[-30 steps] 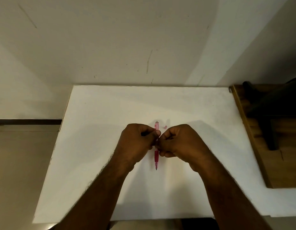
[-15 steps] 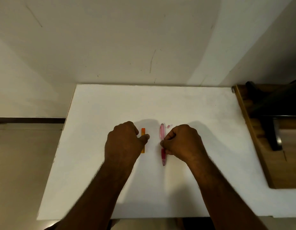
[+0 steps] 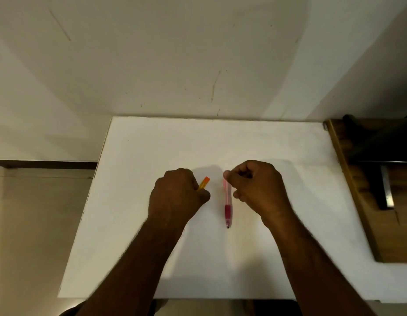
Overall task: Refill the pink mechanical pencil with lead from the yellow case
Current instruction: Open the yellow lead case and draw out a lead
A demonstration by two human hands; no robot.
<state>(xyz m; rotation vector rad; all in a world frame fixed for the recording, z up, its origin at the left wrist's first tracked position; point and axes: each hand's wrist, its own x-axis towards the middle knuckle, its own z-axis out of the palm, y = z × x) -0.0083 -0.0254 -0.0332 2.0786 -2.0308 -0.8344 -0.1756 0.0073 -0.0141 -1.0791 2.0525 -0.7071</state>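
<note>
The pink mechanical pencil (image 3: 228, 207) lies on the white table (image 3: 152, 156), its tip pointing toward me. My right hand (image 3: 258, 189) hovers at the pencil's back end, fingers curled, thumb and forefinger pinched together just above it. I cannot make out anything inside that pinch. My left hand (image 3: 177, 197) is to the left of the pencil, closed around the yellow lead case (image 3: 204, 182). Only the case's orange top end sticks out past my knuckles, tilted up to the right.
A wooden surface (image 3: 357, 213) adjoins the table on the right, carrying dark objects and a metal bar (image 3: 387, 190). The wall stands directly behind the table's far edge. The floor drops off to the left.
My hands have parted. The left took the yellow case and lifted it at a tilt. The right let go of the pencil's middle and moved to its back end, covering the small pink piece beside it.
</note>
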